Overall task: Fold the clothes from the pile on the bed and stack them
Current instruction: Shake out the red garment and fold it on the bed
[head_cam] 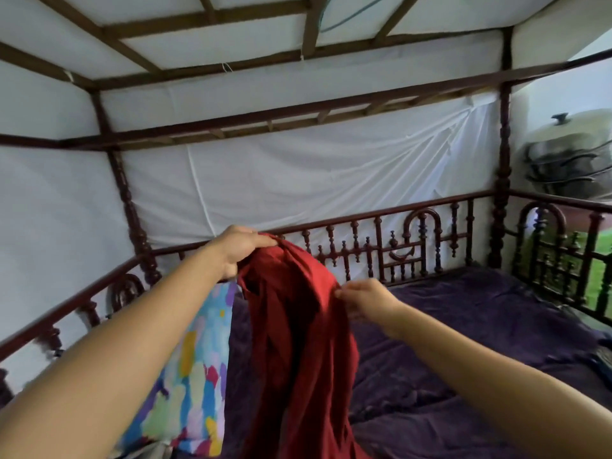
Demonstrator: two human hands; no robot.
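Left hand [240,248] clenches the red garment [298,342] high so it hangs straight; right hand [364,301] pinches its edge — likely seeking a corner.

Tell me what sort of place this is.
Most likely a bedroom, seen from on or beside a carved wooden canopy bed. Its purple bedspread, white cloth hung on the frame, and a red garment held up in the left hand point to that.
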